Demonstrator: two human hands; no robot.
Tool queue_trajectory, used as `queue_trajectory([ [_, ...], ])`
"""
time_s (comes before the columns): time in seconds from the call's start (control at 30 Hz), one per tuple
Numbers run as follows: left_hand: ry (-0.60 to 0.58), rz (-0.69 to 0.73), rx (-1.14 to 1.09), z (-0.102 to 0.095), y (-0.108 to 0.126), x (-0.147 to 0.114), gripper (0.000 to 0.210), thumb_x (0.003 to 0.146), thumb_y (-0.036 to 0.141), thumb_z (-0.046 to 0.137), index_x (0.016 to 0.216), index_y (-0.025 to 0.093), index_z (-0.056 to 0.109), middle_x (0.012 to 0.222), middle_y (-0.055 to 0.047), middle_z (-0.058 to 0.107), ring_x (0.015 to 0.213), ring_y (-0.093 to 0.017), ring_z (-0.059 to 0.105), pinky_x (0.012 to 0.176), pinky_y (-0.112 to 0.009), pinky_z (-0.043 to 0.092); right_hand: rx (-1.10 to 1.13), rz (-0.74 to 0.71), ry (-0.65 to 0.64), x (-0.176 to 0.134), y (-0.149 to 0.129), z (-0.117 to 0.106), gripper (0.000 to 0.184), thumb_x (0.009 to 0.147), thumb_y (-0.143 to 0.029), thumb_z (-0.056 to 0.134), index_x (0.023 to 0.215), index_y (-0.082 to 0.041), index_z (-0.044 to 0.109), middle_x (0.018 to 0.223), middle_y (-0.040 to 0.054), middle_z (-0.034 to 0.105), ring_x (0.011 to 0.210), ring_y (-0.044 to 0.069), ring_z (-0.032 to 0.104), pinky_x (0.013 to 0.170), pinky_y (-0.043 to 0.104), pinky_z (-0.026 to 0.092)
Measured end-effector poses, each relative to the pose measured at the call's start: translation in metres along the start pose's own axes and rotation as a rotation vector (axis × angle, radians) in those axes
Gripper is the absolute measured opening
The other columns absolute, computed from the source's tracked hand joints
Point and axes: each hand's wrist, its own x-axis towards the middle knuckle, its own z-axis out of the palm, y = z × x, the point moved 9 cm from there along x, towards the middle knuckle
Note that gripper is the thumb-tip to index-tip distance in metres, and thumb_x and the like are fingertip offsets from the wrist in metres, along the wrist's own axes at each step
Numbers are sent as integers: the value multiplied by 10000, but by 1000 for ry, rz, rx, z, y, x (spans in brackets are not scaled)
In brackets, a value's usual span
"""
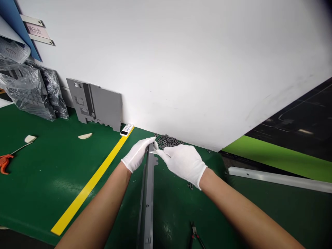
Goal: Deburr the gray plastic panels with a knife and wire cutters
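Note:
A long grey panel (148, 197) stands on edge on the green tabletop, its narrow side facing up at me. My left hand (137, 154), in a white glove, is closed around the panel's far end. My gloved right hand (181, 160) is closed in a pinch at the panel's right side, close to the left fingers. A thin, pale sliver shows at its fingertips; I cannot tell what it belongs to. Just beyond both hands lies a pile of small dark grey plastic clips (169, 140). One loose dark piece (190, 186) rests below my right wrist.
Cutting pliers (194, 231) lie at the near edge. Yellow tape (90, 183) crosses the green table (59, 155), with a white handheld device (127, 130) at its far end. Another grey panel (106, 107) leans on the wall beside plastic-wrapped parts (31, 90). An orange-handled tool (5, 162) lies left.

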Motion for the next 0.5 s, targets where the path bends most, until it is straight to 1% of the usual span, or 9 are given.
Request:
queue_trajectory([
  [0.17,-5,4,14,0,2,-1,410,946,515,592,758,158,666,774,-50,670,707,-167,604,682,-289,528,-5,-9,39,-1,0,-1,634,1066,-590,196,788,-265,663,671,18,687,597,210,630,556,313,338],
  [0.5,-1,44,47,-2,2,2,440,941,547,576,749,166,684,778,-42,672,727,-171,602,716,-293,500,-22,-1,28,-2,0,0,629,1063,-600,212,798,-268,675,656,25,673,588,208,613,578,301,359],
])
